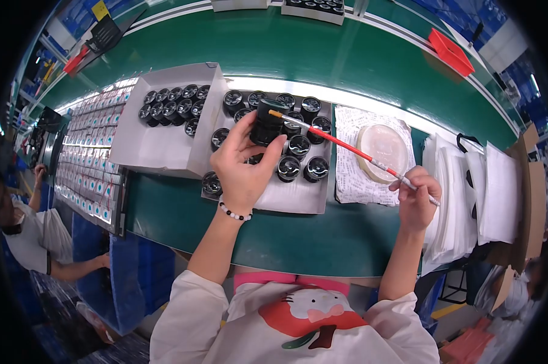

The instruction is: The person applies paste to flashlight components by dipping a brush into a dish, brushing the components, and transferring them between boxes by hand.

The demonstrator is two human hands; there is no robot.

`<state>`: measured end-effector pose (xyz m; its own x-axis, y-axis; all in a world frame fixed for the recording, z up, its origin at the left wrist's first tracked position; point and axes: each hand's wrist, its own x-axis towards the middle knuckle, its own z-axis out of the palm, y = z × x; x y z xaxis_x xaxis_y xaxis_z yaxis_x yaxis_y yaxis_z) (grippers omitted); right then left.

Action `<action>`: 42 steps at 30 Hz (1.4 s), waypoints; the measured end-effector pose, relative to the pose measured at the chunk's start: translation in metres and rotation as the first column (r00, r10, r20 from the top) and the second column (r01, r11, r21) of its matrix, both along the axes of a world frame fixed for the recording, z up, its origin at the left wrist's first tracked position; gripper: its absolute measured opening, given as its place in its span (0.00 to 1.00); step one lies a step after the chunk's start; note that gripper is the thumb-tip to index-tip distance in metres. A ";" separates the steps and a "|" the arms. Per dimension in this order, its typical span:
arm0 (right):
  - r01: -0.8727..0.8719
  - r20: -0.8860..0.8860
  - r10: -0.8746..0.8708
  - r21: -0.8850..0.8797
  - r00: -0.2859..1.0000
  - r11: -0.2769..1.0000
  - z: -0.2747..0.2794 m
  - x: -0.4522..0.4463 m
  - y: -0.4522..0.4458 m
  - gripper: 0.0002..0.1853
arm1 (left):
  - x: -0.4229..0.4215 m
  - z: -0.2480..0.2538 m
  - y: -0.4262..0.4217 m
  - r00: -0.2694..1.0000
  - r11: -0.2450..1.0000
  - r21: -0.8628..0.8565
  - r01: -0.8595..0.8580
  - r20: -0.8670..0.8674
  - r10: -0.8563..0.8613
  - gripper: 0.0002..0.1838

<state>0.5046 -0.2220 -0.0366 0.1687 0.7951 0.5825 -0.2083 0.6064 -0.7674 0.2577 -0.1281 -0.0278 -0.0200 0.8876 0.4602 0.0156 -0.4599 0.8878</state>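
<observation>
My left hand grips a black cylindrical housing, held up over a shallow white tray. In my right hand is a red-handled paintbrush, pinched near its rear end. The brush's bristle tip lies at the upper part of the housing; whether it touches cannot be made out. Several similar black cylinders stand in the tray below. Right of the tray, a round translucent dish rests on a sheet of printed paper.
At left stands a white box with more black cylinders, beside a rack of small white parts. White sheets and a cardboard box are at right. A red bin sits farther back. Another person is at far left.
</observation>
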 end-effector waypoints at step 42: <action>0.160 0.225 -0.161 0.020 0.961 0.987 0.007 -0.004 -0.003 0.08 | 0.000 -0.005 0.002 0.984 0.999 -0.044 0.031 0.178 -0.023 0.20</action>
